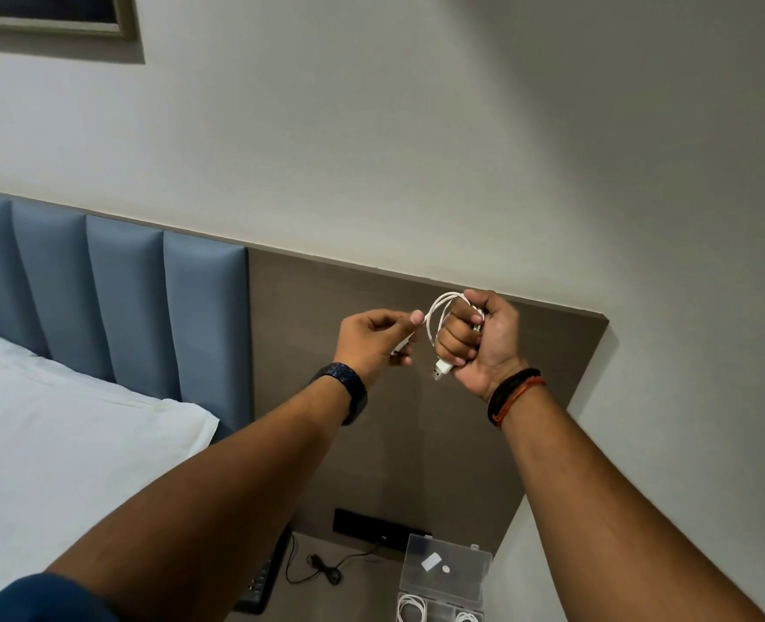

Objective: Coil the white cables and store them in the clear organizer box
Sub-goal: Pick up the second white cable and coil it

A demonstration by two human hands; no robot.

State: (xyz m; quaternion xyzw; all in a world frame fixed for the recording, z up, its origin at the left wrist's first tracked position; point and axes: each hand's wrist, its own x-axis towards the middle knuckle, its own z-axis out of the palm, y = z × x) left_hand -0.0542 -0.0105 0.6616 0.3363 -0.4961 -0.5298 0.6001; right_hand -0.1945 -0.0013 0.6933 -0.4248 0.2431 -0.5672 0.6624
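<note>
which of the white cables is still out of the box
The white cable looped in the right hand, its end pinched by the left hand; the other coils lie in the clear organizer box.

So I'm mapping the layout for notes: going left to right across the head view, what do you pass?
Bed sheet → blue headboard → left hand → white cable → right hand.

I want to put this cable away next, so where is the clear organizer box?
In the head view the clear organizer box sits open at bottom right on the bedside table, below the right hand, beside a black cable.
</note>
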